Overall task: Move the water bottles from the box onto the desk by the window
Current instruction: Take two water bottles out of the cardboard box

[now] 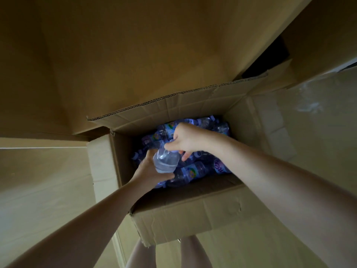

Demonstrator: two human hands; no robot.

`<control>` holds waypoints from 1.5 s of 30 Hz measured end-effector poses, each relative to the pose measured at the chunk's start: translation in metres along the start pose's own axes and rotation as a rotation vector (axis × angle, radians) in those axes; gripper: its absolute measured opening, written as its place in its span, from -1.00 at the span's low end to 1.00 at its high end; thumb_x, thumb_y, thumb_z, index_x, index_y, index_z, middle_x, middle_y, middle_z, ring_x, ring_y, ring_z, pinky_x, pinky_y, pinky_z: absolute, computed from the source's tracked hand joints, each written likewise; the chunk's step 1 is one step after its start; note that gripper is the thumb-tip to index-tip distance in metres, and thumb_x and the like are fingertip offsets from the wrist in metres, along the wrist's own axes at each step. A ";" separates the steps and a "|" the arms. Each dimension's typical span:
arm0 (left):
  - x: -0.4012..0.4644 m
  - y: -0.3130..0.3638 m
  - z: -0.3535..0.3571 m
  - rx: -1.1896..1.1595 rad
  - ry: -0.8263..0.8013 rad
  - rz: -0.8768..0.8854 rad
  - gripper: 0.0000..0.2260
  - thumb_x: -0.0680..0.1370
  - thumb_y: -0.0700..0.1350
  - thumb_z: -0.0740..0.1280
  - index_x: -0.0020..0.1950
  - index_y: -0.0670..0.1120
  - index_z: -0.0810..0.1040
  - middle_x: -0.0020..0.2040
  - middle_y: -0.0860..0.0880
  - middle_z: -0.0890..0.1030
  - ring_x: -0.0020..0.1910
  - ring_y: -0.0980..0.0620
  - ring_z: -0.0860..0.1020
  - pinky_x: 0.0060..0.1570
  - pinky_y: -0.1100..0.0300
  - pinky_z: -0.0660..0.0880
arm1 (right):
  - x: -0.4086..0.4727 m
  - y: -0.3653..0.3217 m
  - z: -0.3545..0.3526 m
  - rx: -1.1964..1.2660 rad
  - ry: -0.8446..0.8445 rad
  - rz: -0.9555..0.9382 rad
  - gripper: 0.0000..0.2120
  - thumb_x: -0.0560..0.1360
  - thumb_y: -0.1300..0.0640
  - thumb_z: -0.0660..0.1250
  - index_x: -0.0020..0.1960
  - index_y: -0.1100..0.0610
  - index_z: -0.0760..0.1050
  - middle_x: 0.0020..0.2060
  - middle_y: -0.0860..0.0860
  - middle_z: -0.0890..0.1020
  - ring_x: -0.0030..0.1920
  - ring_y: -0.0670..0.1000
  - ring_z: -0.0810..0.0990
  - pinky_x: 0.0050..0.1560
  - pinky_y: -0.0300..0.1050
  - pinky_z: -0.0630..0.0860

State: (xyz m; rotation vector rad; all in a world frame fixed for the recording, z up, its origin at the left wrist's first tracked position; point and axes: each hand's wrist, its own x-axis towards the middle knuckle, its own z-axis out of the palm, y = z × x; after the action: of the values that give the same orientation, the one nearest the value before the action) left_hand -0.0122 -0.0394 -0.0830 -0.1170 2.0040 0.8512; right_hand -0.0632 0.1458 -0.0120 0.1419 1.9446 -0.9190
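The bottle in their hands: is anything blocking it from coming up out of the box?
Nothing visible does. The bottle sits atop the pile, held by the left hand and right hand; the box is open, flaps folded out.

Cardboard box (pixel 185 215) open at top; only way in is from above; both forearms already fill much of opening; left hand (pixel 148 167) and right hand (pixel 188 139) meet over held bottle (pixel 166 161) near centre; loose bottles (pixel 195 173) heaped across floor of box, no bare bottom visible; far flap (pixel 173 109) stands up behind opening; left flap (pixel 100 161) and right flap (pixel 270 132) folded outward; larger cardboard panels (pixel 116 55) crowd far side; narrow gap free along near inner wall.
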 end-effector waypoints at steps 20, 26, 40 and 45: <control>-0.021 0.040 -0.013 -0.557 -0.175 -0.101 -0.75 0.57 -0.03 0.28 0.05 -0.21 0.56 -0.06 -0.27 0.64 -0.13 -0.06 0.67 -0.14 0.13 0.61 | 0.014 0.035 0.109 1.327 0.035 0.104 -0.31 0.41 -0.27 0.40 0.34 0.14 0.36 0.13 0.19 0.64 0.10 0.19 0.66 0.17 0.21 0.56; -0.001 0.029 -0.013 -0.327 -0.076 -0.252 -0.37 0.26 0.04 0.57 0.23 -0.20 0.49 0.10 -0.16 0.59 -0.02 -0.04 0.58 0.05 0.09 0.54 | 0.026 0.059 0.130 1.486 0.059 0.298 -0.87 0.62 0.17 0.19 0.05 0.13 0.52 0.10 0.13 0.59 0.20 0.08 0.53 0.29 0.23 0.44; 0.053 -0.043 0.002 -0.362 0.017 -0.276 -0.76 0.42 -0.10 0.49 0.03 0.00 0.53 -0.08 -0.12 0.67 -0.09 -0.10 0.66 -0.02 0.01 0.59 | 0.150 0.172 0.130 0.871 0.646 0.551 -0.69 0.57 0.05 0.33 0.19 0.23 0.43 0.07 0.17 0.57 0.09 0.20 0.56 0.11 0.09 0.53; 0.050 -0.058 -0.003 -0.335 0.037 -0.321 -0.71 0.40 -0.13 0.50 0.09 -0.04 0.55 -0.08 -0.16 0.68 -0.10 -0.15 0.66 -0.02 -0.02 0.59 | 0.117 0.163 0.124 0.090 0.610 0.220 -0.74 0.64 -0.01 0.18 0.03 0.21 0.41 -0.19 0.10 0.60 -0.16 0.13 0.61 -0.25 -0.03 0.46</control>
State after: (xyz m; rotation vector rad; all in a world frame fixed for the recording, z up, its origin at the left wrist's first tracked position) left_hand -0.0194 -0.0728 -0.1514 -0.6315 1.7951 0.9696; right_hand 0.0344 0.1499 -0.2267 0.7474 2.3747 -0.8779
